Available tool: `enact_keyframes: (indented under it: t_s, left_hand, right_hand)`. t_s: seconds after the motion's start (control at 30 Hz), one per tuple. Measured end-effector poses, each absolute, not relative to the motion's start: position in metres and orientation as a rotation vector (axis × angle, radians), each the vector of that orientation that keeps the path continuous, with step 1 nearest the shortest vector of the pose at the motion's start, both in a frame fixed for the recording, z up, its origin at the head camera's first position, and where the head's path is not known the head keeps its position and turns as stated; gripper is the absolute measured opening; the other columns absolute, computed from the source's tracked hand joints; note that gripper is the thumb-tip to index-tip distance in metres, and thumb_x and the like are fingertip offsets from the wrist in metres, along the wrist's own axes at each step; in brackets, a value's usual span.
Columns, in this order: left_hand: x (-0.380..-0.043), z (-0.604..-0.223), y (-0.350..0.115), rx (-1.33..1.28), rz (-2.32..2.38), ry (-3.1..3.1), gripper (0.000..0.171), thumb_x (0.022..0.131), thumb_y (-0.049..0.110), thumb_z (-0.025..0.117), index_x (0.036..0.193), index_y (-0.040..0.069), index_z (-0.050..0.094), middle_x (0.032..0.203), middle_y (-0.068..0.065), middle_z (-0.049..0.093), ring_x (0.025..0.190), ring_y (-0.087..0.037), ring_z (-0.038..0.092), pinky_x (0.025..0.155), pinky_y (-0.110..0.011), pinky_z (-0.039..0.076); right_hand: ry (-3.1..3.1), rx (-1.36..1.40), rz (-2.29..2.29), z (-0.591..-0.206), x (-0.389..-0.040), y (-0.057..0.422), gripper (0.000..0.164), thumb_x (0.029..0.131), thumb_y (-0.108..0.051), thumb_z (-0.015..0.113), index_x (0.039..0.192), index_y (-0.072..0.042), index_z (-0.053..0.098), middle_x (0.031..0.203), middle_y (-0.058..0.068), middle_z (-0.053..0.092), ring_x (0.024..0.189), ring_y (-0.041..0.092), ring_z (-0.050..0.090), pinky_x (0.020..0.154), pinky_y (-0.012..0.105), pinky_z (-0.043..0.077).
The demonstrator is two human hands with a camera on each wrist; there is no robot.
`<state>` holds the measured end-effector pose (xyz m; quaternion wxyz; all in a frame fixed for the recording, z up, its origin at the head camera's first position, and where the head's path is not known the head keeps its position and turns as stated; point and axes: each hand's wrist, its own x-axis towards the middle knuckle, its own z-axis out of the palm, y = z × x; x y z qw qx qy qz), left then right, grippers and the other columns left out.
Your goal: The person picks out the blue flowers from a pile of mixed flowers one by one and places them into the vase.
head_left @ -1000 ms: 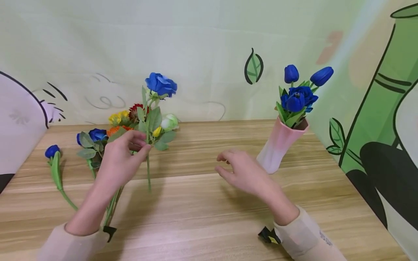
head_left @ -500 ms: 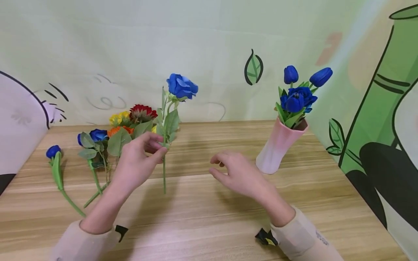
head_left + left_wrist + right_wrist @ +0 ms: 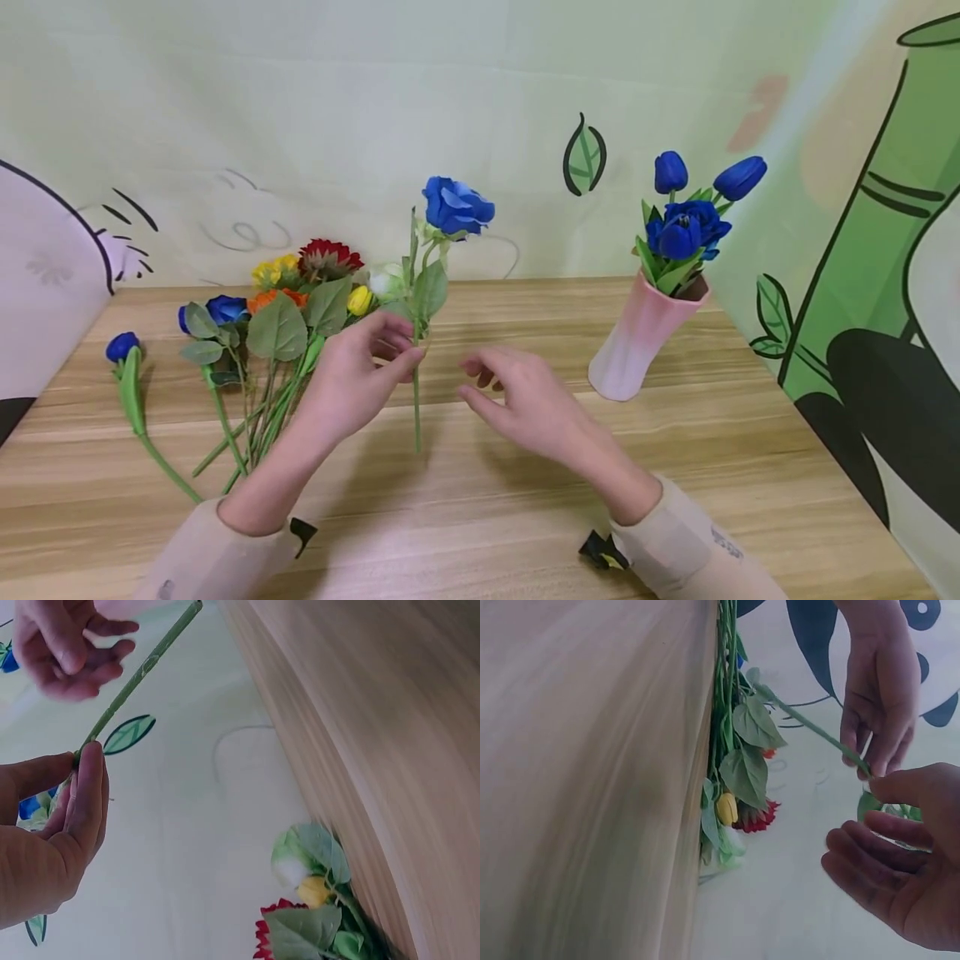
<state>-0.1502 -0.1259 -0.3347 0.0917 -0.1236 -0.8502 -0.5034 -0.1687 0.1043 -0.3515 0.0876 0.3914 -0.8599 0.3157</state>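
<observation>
My left hand (image 3: 356, 379) pinches the stem of a blue artificial rose (image 3: 457, 206) between thumb and fingers, holding it upright above the table. Below the grip, the bare green stem (image 3: 142, 671) stretches out in the left wrist view. My right hand (image 3: 528, 404) hovers just right of the stem, fingers loosely bent and holding nothing. In the right wrist view, that right hand (image 3: 907, 862) appears close to the left hand (image 3: 881, 690) and the stem. At the right stands a pink and white vase (image 3: 645, 337) with blue tulips (image 3: 678, 233) and other blue blooms in it.
On the wooden table (image 3: 480, 517), a pile of artificial flowers lies at the left, including a red flower (image 3: 330, 257), a yellow bud (image 3: 359, 300) and a blue rose (image 3: 227, 309). A single blue tulip (image 3: 122, 347) lies farther left. A printed backdrop (image 3: 480, 125) stands behind.
My left hand has carried the blue rose rightward, away from the pile. My right hand has shifted slightly left, so the two hands are closer together. The vase stays put.
</observation>
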Motion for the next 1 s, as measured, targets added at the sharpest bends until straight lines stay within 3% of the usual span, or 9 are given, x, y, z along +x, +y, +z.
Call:
enact_keyframes:
  t_s: [0.3, 0.53, 0.73, 1.0]
  left_hand:
    - [-0.151, -0.338, -0.111, -0.441, -1.644, -2.478, 0.018, 0.095, -0.001, 0.072, 0.11, 0.0, 0.062, 0.098, -0.012, 0.066, 0.083, -0.024, 0.072, 0.067, -0.036, 0.06]
    - [-0.151, -0.341, -0.109, -0.481, -1.665, -2.483, 0.017, 0.095, -0.001, 0.072, 0.109, 0.001, 0.062, 0.096, -0.01, 0.066, 0.087, -0.022, 0.069, 0.068, -0.033, 0.057]
    - [-0.152, -0.342, -0.107, -0.511, -1.671, -2.445, 0.018, 0.093, -0.002, 0.074, 0.107, 0.001, 0.063, 0.094, -0.009, 0.068, 0.089, -0.022, 0.067, 0.077, -0.037, 0.055]
    - [-0.151, -0.345, -0.106, -0.515, -1.686, -2.431, 0.016, 0.094, 0.001, 0.074, 0.106, 0.002, 0.064, 0.095, -0.008, 0.069, 0.089, -0.021, 0.067, 0.075, -0.034, 0.055]
  right_hand:
    - [-2.495, 1.199, 1.157, -0.356, -0.166, 0.093, 0.015, 0.097, -0.008, 0.072, 0.11, -0.002, 0.068, 0.095, 0.002, 0.07, 0.083, 0.011, 0.067, 0.069, 0.025, 0.058]
    - [-2.514, 1.148, 1.249, -0.357, -0.162, 0.087, 0.011, 0.098, -0.01, 0.071, 0.107, -0.003, 0.07, 0.094, 0.003, 0.074, 0.082, 0.009, 0.069, 0.066, 0.019, 0.056]
    - [-2.543, 1.074, 1.33, -0.356, -0.16, 0.086, 0.011, 0.095, -0.006, 0.074, 0.105, -0.001, 0.071, 0.092, 0.006, 0.075, 0.081, 0.009, 0.07, 0.069, 0.02, 0.057]
    - [-2.56, 1.037, 1.346, -0.355, -0.159, 0.085, 0.008, 0.091, 0.0, 0.075, 0.099, 0.0, 0.071, 0.087, 0.005, 0.073, 0.077, 0.008, 0.07, 0.068, 0.02, 0.057]
